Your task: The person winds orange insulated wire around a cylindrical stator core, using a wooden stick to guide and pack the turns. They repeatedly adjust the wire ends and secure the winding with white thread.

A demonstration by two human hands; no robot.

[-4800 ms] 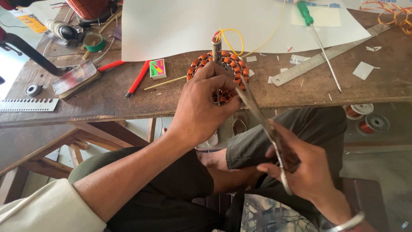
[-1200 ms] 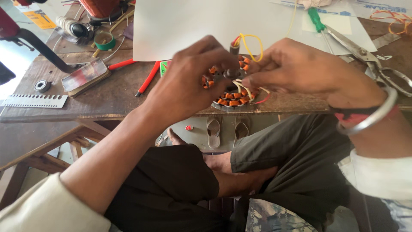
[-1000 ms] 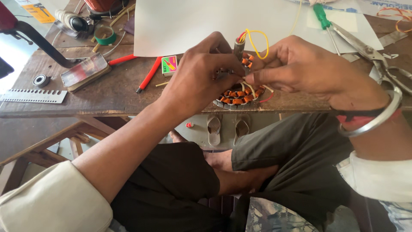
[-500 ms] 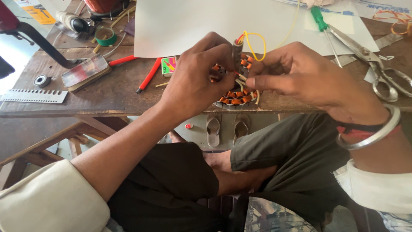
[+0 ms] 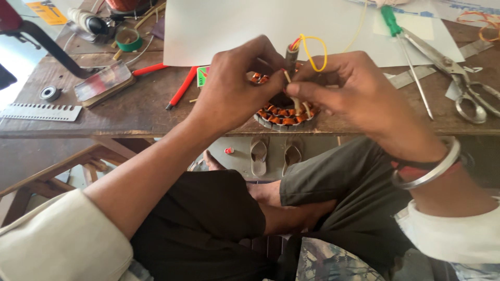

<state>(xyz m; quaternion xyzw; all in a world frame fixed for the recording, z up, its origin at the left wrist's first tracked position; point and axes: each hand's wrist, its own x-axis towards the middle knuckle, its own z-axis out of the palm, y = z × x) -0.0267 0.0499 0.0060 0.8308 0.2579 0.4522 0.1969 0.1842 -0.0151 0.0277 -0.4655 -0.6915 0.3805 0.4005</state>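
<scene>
Both hands are in tight over the wound stator at the near edge of the wooden workbench. Compared with half a second ago they have barely shifted; a few seconds back the right hand held the scissors, and now those scissors lie out to the right on the bench — the cutting looks finished and the fine finger work on the leads is what's in hand.

The left hand curls over the stator's left side, fingertips pressed to the bundle of sleeved leads that stands up from the coils. The right hand pinches a pale thin strand just beside those leads, thumb and forefinger closed on it. A yellow wire loop arcs above the fingers.

Around them: a large white sheet behind the stator, a green-handled screwdriver, a red pen, a roll of green tape, a small bearing — and below the bench, a pair of sandals on the floor.
</scene>
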